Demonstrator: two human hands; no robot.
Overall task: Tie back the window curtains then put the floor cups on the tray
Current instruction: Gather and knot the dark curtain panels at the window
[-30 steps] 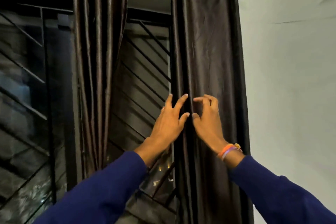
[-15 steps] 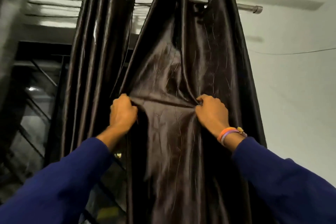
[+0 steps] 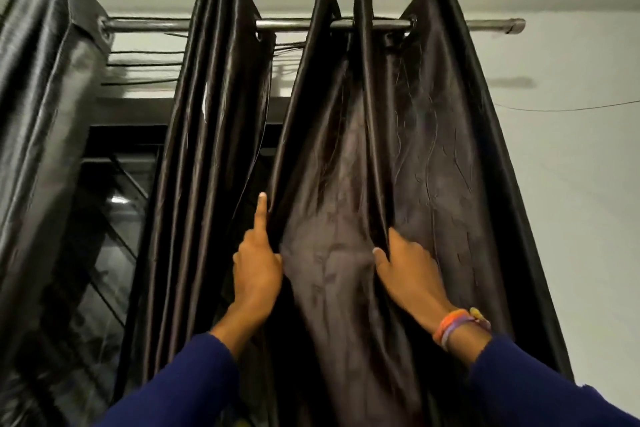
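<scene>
Three dark satin curtain panels hang from a metal rod [image 3: 291, 25]. The right curtain [image 3: 433, 156] is spread between my hands. My left hand [image 3: 256, 267] grips its left edge, index finger pointing up along the fold. My right hand [image 3: 408, 270], with bands at the wrist, pinches a fold in the panel's middle. The middle curtain [image 3: 214, 149] hangs bunched just left of my left hand. The left curtain [image 3: 38, 121] is blurred at the frame's edge. No cups or tray are in view.
A dark window with a diagonal metal grille [image 3: 114, 218] shows between the left and middle curtains. A pale wall [image 3: 571, 184] with a thin wire runs to the right of the curtains. The ceiling is close above the rod.
The view has tilted up and the whole rod now shows. My left hand pulled the right curtain's edge leftward, then shifted back right with its index finger now raised. My right hand keeps its fold.
</scene>
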